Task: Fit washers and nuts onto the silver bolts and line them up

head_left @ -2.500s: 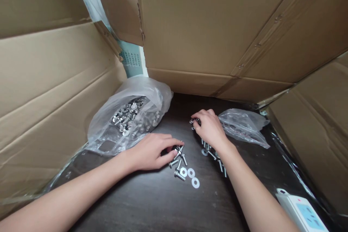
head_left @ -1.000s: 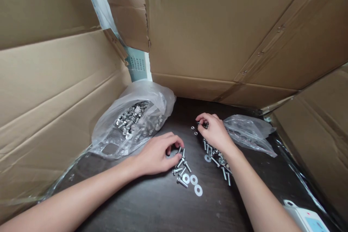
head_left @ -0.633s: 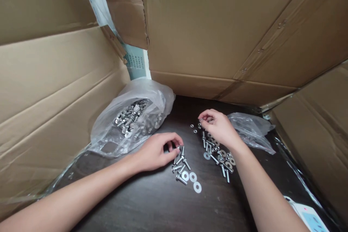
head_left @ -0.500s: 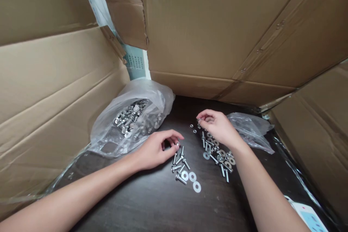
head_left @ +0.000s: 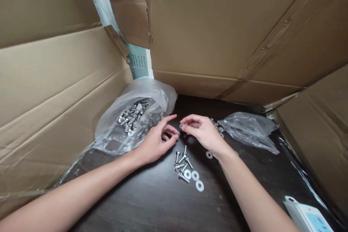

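Note:
Between the thumb and fingers of my left hand [head_left: 157,139] is a small bolt [head_left: 178,133], seen mostly end-on. My right hand [head_left: 201,130] pinches a flat washer [head_left: 182,125] close to the bolt, with a small gap between them. Below the hands lies a group of bolts [head_left: 185,158], some with nuts on, and a few loose washers [head_left: 199,185]. My right hand and forearm partly cover another pile of washers [head_left: 209,154], nuts and bolts.
A clear plastic bag [head_left: 136,116] full of bolts lies open at the left. Another plastic bag [head_left: 248,130] is at the right. A white device [head_left: 310,214] sits at the lower right of the dark table [head_left: 152,203]. Cardboard walls [head_left: 217,25] surround the table.
My right hand has moved left from the right-hand pile to my left hand, bringing a washer. My left hand has risen slightly, still holding the bolt.

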Available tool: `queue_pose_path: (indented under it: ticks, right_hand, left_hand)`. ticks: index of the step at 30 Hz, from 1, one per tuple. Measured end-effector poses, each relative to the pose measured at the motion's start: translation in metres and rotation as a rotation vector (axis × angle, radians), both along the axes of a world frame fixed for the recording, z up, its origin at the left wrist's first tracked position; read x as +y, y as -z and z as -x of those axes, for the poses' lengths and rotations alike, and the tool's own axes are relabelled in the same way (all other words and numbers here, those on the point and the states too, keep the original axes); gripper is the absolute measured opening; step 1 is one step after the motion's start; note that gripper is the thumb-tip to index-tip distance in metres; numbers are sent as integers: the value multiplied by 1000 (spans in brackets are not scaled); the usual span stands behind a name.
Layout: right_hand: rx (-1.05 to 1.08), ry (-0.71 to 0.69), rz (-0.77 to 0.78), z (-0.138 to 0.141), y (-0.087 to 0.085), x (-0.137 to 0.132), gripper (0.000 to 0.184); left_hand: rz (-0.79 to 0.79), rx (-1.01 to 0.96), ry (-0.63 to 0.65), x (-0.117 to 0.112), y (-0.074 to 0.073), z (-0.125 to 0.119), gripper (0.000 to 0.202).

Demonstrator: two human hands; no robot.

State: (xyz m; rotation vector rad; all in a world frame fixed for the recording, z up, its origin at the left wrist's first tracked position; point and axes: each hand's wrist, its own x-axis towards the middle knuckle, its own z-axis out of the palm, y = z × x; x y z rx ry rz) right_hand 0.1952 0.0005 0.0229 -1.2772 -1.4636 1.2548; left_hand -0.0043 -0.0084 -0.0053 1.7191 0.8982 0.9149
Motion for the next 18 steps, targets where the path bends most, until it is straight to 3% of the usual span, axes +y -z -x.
queue_pose_path:
  ticks: [7, 18]
  right_hand:
    - [-163, -47, -100, 1, -11, -6, 12]
    - [-406, -121, -237, 8, -30, -17, 27]
  left_hand:
    - [40, -32, 0, 2, 5, 0, 59]
    - [-16, 47, -20, 3, 4, 0, 48]
